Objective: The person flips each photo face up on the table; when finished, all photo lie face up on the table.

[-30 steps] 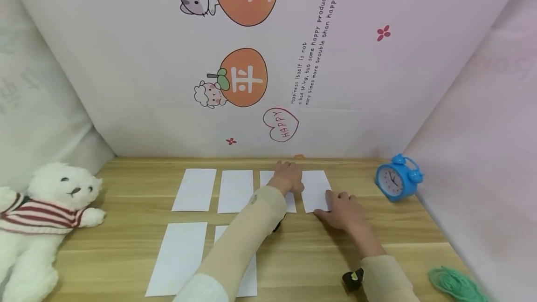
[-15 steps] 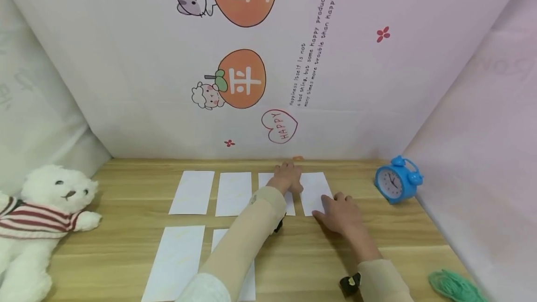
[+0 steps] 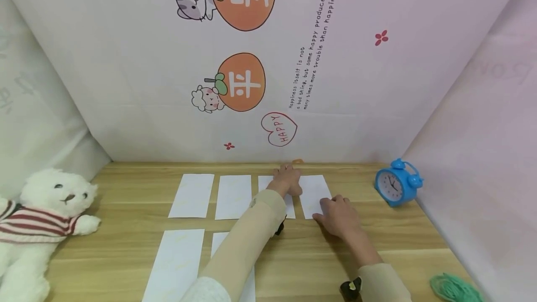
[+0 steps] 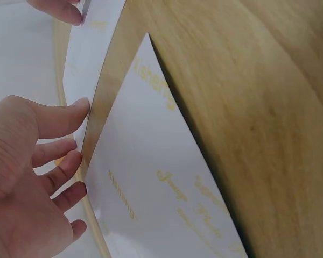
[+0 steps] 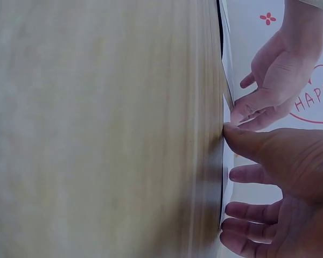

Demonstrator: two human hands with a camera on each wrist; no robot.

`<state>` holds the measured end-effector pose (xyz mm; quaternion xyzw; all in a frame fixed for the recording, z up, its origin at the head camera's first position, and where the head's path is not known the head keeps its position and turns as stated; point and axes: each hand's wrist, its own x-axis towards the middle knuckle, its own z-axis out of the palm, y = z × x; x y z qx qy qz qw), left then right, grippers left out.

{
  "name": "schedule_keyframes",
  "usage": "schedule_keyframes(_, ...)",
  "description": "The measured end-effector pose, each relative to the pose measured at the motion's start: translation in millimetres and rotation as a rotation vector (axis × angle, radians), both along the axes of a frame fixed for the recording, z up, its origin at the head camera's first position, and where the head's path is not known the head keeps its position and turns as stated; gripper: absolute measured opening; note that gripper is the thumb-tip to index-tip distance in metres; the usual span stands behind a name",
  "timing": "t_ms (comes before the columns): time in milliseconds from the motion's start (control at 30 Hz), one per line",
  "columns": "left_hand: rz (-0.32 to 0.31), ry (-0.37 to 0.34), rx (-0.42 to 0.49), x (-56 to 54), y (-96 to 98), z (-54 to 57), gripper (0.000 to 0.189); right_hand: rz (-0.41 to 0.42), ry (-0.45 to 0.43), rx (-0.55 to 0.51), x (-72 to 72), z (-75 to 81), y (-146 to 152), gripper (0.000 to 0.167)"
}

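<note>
My left hand [image 3: 287,181] rests over the third white sheet [image 3: 290,208] of the far row, its thumb touching the left edge of the fourth white sheet [image 3: 312,197]. On that fourth sheet's near right corner lie the thumb and fingertips of my right hand [image 3: 339,216]. In the left wrist view, the left hand's fingers [image 4: 62,172] are loosely bent, and a white sheet [image 4: 145,150] with faint yellow lettering lies nearby. The right wrist view shows the right hand [image 5: 290,188] with fingers spread along the paper's edge; the left hand [image 5: 282,70] is beyond it.
Two more sheets [image 3: 192,195] lie left in the far row, and two [image 3: 174,264] in the near row, one partly under my left sleeve. A blue alarm clock [image 3: 395,183] stands right, near green yarn [image 3: 455,288]. A white teddy bear [image 3: 54,218] sits left.
The right hand's index fingertip has shifted slightly left and nearer on the fourth sheet. My left hand stays in place. The head view has tilted a little, so everything sits lower.
</note>
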<state>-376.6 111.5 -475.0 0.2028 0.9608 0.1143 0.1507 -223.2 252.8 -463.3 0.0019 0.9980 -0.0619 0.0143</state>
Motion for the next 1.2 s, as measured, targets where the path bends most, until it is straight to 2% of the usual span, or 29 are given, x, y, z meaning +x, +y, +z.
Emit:
schedule_keyframes(167,-0.007,0.004,0.012,10.3,-3.5,10.9,0.033,0.001,0.005,-0.029,-0.1,0.4,-1.3,0.046)
schedule_keyframes(333,-0.011,0.018,0.006,15.2,-6.8,18.6,0.037,-0.006,-0.011,-0.029,-1.2,0.4,-1.6,0.051)
schedule_keyframes(500,0.009,-0.009,0.013,7.7,-3.9,11.6,0.046,-0.007,-0.014,-0.027,-1.7,-0.8,-2.0,0.053)
schedule_keyframes(700,0.000,-0.020,0.017,8.0,-0.1,13.9,0.041,-0.003,-0.006,-0.028,-0.4,0.3,-0.9,0.051)
schedule_keyframes(900,0.000,-0.056,0.001,5.3,2.7,13.3,0.050,0.011,0.011,-0.021,0.3,-0.8,-0.8,0.049)
schedule_keyframes(1033,0.012,-0.053,-0.004,0.9,3.5,10.0,0.045,0.014,0.015,-0.012,-2.1,-1.6,-1.3,0.049)
schedule_keyframes(1133,0.000,-0.050,-0.021,-2.7,5.4,6.2,0.041,0.009,0.003,-0.011,-3.0,-1.9,-1.6,0.050)
schedule_keyframes(1200,-0.008,-0.052,-0.026,-2.9,6.2,6.1,0.045,0.003,-0.004,-0.012,-2.5,-1.1,-2.0,0.050)
